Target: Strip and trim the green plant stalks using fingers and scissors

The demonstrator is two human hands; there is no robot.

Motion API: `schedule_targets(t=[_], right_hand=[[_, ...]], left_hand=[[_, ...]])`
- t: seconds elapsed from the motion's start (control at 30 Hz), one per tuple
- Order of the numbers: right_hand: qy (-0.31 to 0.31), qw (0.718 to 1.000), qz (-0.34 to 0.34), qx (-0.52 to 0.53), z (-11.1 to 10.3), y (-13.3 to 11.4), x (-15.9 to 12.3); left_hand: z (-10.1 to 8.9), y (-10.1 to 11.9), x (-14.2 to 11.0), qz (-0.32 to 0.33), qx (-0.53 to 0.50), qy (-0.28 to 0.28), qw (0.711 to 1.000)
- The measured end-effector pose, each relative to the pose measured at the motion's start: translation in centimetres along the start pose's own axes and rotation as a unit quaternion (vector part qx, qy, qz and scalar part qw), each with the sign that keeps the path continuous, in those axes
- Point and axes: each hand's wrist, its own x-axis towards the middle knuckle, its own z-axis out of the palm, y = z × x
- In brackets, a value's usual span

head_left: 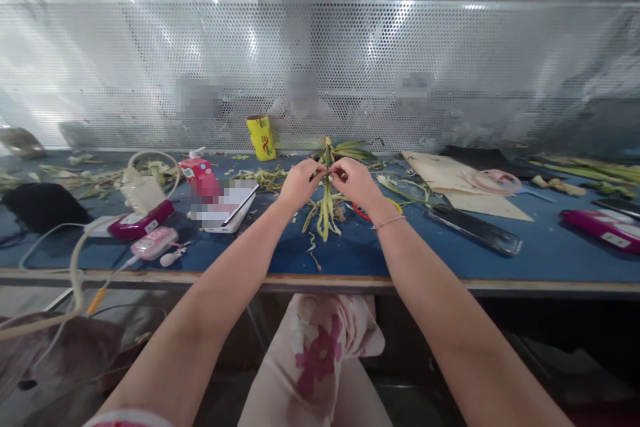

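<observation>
Both of my hands meet above the blue table top (pixel 540 250), pinching the same bundle of pale green leaf strips (pixel 326 205). My left hand (pixel 299 181) has its fingers closed on the strips from the left. My right hand (pixel 356 180), with a thin bracelet at the wrist, pinches them from the right. The strips stand upright between my fingers, their loose ends hanging down to the table and their tips poking up behind my hands.
A black phone (pixel 473 229) lies to the right, near a cardboard sheet (pixel 453 180) and a pink tape ring (pixel 493 181). Left are a white device (pixel 227 208), a red carton (pixel 200 175), pink gadgets (pixel 153 242) with cables, a yellow roll (pixel 261 137). Perforated metal screen (pixel 450 60) behind.
</observation>
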Motion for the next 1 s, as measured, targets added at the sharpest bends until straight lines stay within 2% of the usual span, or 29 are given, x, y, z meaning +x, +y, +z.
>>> schedule_targets(t=[0.4, 0.67, 0.93, 1.0], right_hand=[[-0.013, 1.0, 0.001, -0.021, -0.2, -0.5, -0.1], [0.005, 0.998, 0.02, -0.052, -0.8, -0.6, -0.1], [-0.001, 0.998, 0.063, -0.03, -0.6, -0.1, -0.1], [-0.02, 0.997, 0.067, -0.013, -0.4, 0.1, -0.1]], left_hand=[[0.2, -0.1, -0.2, 0.025, 0.03, -0.039, 0.998], [0.0, 0.1, -0.1, 0.009, 0.028, -0.056, 0.998], [0.1, 0.4, 0.0, -0.001, 0.024, -0.052, 0.998], [0.1, 0.5, 0.0, -0.016, 0.017, -0.046, 0.999]])
